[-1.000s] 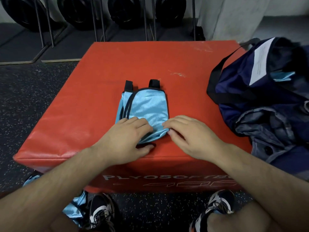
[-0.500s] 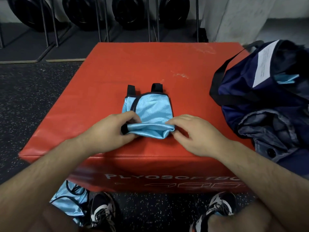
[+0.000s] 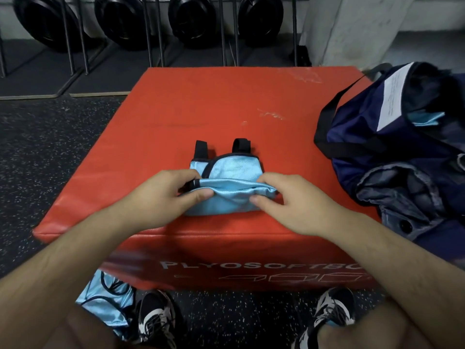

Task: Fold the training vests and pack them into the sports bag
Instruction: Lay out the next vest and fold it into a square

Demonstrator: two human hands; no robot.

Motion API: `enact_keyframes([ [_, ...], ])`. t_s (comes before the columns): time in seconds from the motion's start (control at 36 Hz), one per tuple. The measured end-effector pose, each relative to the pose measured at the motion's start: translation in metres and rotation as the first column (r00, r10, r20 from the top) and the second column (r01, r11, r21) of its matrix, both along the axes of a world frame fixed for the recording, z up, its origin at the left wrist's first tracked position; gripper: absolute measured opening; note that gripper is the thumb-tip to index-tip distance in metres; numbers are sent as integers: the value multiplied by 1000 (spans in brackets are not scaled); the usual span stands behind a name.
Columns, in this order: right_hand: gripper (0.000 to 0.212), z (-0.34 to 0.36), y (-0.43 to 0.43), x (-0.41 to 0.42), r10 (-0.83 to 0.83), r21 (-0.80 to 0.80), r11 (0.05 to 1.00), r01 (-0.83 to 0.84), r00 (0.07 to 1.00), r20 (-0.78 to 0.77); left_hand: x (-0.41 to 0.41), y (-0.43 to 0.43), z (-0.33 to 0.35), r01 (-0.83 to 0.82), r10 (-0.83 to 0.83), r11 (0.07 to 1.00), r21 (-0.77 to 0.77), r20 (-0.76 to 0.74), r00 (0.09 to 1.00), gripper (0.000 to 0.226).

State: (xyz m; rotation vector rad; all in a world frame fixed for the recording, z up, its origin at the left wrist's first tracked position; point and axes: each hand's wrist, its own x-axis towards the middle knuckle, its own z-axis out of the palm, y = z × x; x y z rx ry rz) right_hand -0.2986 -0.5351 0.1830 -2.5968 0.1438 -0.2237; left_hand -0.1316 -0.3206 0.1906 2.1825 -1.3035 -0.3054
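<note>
The shiny light-blue vest [image 3: 232, 170], trimmed dark with two black strap loops, lies folded small near the front edge of the red box [image 3: 201, 109]. The left hand [image 3: 163, 195] and the right hand [image 3: 284, 200] each pinch its raised near fold, one at either end.

Bare red box top [image 3: 201, 109] lies open beyond the vest [image 3: 234, 170]; sports bag [image 3: 364, 127] (gaping) crowds the right edge.

in front of you stood a red vinyl-covered soft plyo box [image 3: 201, 109]. a folded light-blue mesh training vest with black trim [image 3: 234, 167] lay near its front edge, and a navy fabric sports bag [image 3: 364, 137] rested over its right edge. below, on the black speckled rubber floor [image 3: 37, 147], lay a crumpled light-blue vest [image 3: 108, 298].
</note>
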Motion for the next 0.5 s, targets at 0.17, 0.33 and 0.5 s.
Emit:
enact_keyframes([
  [0.17, 17, -10, 0, 9, -123, 319, 940, 125, 992, -28, -1, -11, -1, -186, 185, 982, -3, -110, 977, 45],
  [0.33, 8, -21, -1, 38, -233, 251, 938, 241, 970, -63, 7, -31, -1, -347, 351, 934, 85, -38, 935, 56],
  [0.5, 26, -14, -4, 58, -227, 81, 967, 242, 960, -166, 8, -37, -14, -393, 357, 917, -65, 572, 739, 39],
])
